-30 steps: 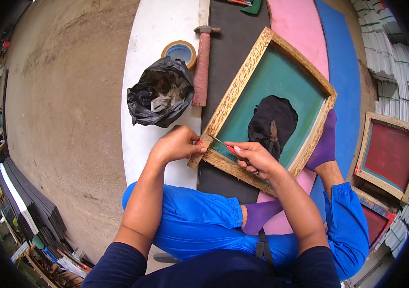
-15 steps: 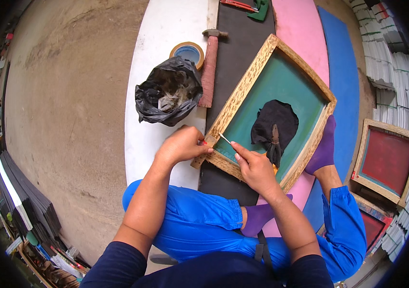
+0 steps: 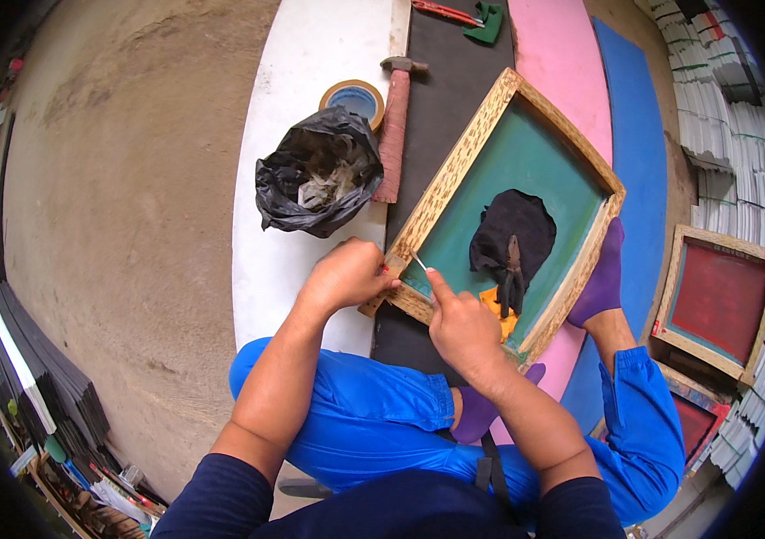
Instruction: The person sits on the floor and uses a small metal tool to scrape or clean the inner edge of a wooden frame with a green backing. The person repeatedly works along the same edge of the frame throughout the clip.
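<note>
A wooden frame with green mesh stretched across it (image 3: 452,174) lies slanted before me, its lower left corner towards my left hand (image 3: 347,277). My left hand is closed on that corner, where a small wooden piece and a bit of red show. My right hand (image 3: 468,331) grips a thin tool with a pale, slim shaft (image 3: 419,261); its handle is hidden in my fingers, and its tip meets the frame's inner edge near the corner. On the mesh lie a black cloth (image 3: 535,225), pliers (image 3: 514,260) on top of it, and something yellow (image 3: 497,308) beside my right hand.
A black plastic bag with scraps (image 3: 320,175), a tape roll (image 3: 352,99) and a hammer with a wrapped handle (image 3: 393,135) stand left of the frame. My sock-covered foot (image 3: 598,278) touches its right side. Red-meshed frames (image 3: 719,296) and stacked sheets lie at right.
My right hand has shifted slightly left and down, uncovering more of the yellow thing. My left hand keeps its grip on the corner.
</note>
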Demonstrator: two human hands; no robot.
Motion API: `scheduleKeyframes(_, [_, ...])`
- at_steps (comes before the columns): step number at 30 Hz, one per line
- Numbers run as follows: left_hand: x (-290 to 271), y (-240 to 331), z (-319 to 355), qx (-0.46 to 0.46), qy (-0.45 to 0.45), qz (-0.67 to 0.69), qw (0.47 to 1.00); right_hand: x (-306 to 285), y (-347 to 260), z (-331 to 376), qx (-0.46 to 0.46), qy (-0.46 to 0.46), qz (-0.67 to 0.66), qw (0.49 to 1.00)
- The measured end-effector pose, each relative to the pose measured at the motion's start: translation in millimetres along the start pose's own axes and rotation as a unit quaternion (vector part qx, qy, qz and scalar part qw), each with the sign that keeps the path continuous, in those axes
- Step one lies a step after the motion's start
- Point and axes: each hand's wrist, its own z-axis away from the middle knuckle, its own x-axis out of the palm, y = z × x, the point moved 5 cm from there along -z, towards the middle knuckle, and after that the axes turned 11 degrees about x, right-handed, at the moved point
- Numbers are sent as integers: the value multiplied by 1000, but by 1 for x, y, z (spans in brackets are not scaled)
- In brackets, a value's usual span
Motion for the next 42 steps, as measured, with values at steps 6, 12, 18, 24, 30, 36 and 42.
scheduleKeyframes(6, [-1, -1, -1, -7, -14, -1, 1000, 24, 32, -18, -81, -3, -349, 934])
scheduleKeyframes(12, [-3, -1, -2, -13, -9, 21, 1000, 51, 48, -29, 49, -167, -536, 826])
scheduleKeyframes(18, [-4, -4, -1, -14, -27, 30, 999, 51, 45, -15, 195, -399, -702, 557])
scheduleKeyframes(24, [-6, -3, 1, -20, -24, 39, 999, 29, 44, -20, -94, 43, -357, 929])
scheduleKeyframes(30, [-7, 0, 0, -21, -17, 40, 999, 5, 37, -13, -60, 42, -228, 971])
scheduleKeyframes(36, [-7, 0, 0, -17, -19, 34, 999, -4, 21, -6, -35, 34, -112, 992])
scheduleKeyframes(42, [0, 3, 0, 6, -2, 1, 1000, -5, -13, 5, 6, 45, 61, 997])
